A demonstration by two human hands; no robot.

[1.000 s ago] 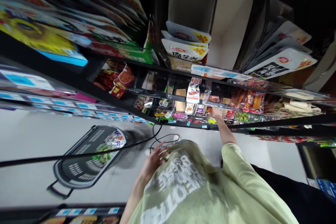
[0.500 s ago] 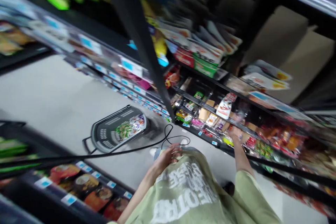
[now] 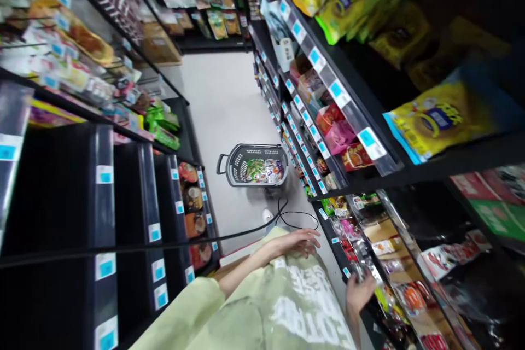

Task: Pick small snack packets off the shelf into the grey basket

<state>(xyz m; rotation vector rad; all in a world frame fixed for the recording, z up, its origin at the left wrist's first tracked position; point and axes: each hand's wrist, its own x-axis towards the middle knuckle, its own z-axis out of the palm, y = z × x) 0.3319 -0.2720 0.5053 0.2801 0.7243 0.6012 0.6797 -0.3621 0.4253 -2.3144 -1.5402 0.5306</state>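
My left hand (image 3: 301, 241) rests in front of my green shirt, its fingers stretched and slightly parted, holding nothing. Lower right, my right hand (image 3: 360, 290) is at the front of the bottom shelf, blurred, with thumb and fingers apart. Just beyond its fingertips lies a clear packet (image 3: 361, 270); whether they touch I cannot tell. Near that hand are a red packet (image 3: 348, 250) and a yellow-green packet (image 3: 383, 299). On the floor ahead stands a dark grey shopping basket (image 3: 237, 178) with green and white-purple packets (image 3: 262, 170) inside.
Black shelves with price tags (image 3: 338, 92) rise on my right, with yellow bags (image 3: 437, 120) on an upper level. To my left stands another shelf unit (image 3: 104, 219) with round food packs (image 3: 194, 199). A black cable (image 3: 246, 231) crosses in front of me. Pale floor (image 3: 229, 93) runs ahead.
My view has swung left, so the basket now sits near the middle. My right hand has drawn back from deeper in the shelf to its front. My left hand stays by my shirt.
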